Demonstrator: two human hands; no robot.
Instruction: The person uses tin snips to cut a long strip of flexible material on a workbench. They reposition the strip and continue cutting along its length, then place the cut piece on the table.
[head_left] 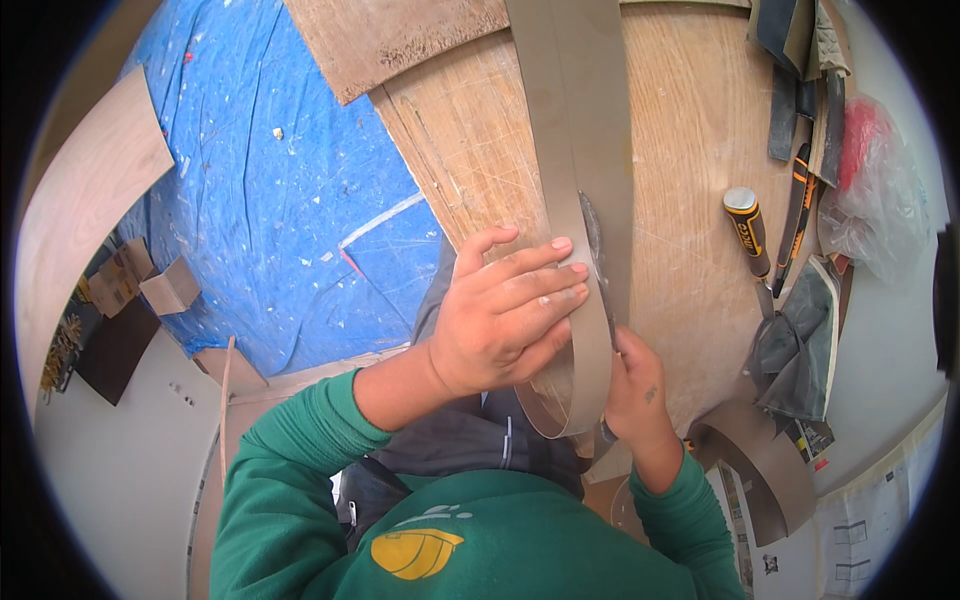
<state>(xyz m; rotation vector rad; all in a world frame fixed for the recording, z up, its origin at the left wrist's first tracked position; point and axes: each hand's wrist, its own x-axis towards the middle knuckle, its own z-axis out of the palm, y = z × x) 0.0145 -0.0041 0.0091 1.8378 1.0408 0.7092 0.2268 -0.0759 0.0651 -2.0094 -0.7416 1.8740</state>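
Observation:
A long taupe-grey flexible strip (578, 110) runs down the wooden board and curls back in a loop near my body. My left hand (510, 315) lies on the loop's upper face, fingers stretched out and fingertips near its right edge. My right hand (640, 390) is at the loop's right side, its thumb side against the edge. Its fingers are hidden behind the strip, so its grip cannot be made out. A narrow dark piece (593, 225) shows between the layers beside my left fingertips; its kind is unclear.
Right of the strip, a black-and-yellow-handled tool (746, 230) and an orange-black utility knife (795, 215) lie on the wooden board (690, 200). Clear plastic (875, 200) and dark cloth (795, 350) are beyond. A brown coiled strip (765, 470) stands lower right; blue sheeting (290, 200) covers the left.

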